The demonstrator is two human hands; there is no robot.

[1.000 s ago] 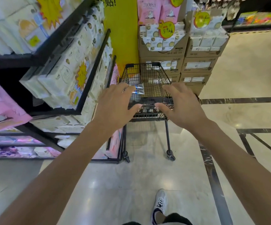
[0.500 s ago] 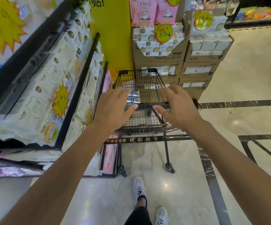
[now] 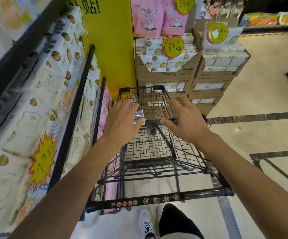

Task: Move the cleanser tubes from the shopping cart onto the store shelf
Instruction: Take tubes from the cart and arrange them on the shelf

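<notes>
Both hands over shopping cart basket. Left hand fingers relaxed, above silver cleanser tube near basket's left wall. Right hand fingers spread, grasping nothing.

Open-topped shopping cart, store shelf alongside

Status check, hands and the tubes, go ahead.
Both hands open over cart basket. Left hand above silver cleanser tube, right hand empty. Nothing blocking.

Shopping cart stands right of the shelf (boxes behind)
</notes>
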